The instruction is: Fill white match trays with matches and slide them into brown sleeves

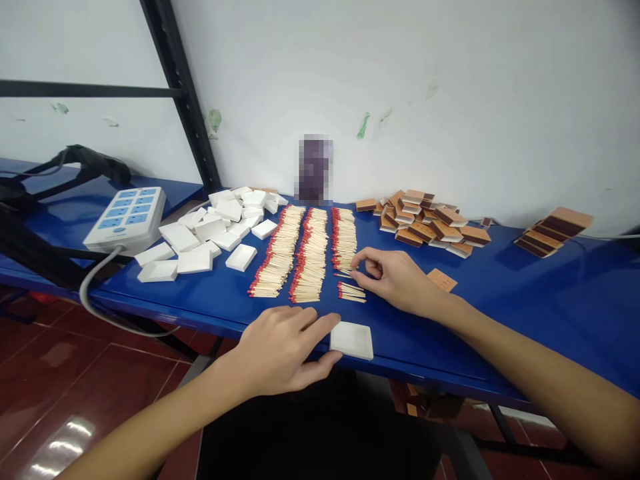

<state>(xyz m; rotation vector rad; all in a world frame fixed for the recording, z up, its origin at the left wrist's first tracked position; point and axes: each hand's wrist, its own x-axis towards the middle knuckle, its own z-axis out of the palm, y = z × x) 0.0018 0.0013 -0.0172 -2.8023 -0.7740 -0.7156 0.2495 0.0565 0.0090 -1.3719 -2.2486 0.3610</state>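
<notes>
My left hand (293,347) grips the left end of a white matchbox tray (352,340) between thumb and forefinger. The tray lies with its hollow side up at the table's front edge. My right hand (393,277) has thumb and forefinger pinched on matchsticks (343,273) at the near end of the right row. A small group of matchsticks (352,292) lies apart, just in front of that row. Two more long rows of red-headed matchsticks, the middle row (309,260) and the left row (275,257), lie to the left.
White matchbox trays (215,227) are heaped at the left, beside a power strip (127,217). Brown matchbox sleeves (425,220) are piled at the back right, with a stack of sleeves (555,230) farther right. One flat sleeve (443,280) lies by my right wrist. A pixelated purple object (315,170) stands against the wall.
</notes>
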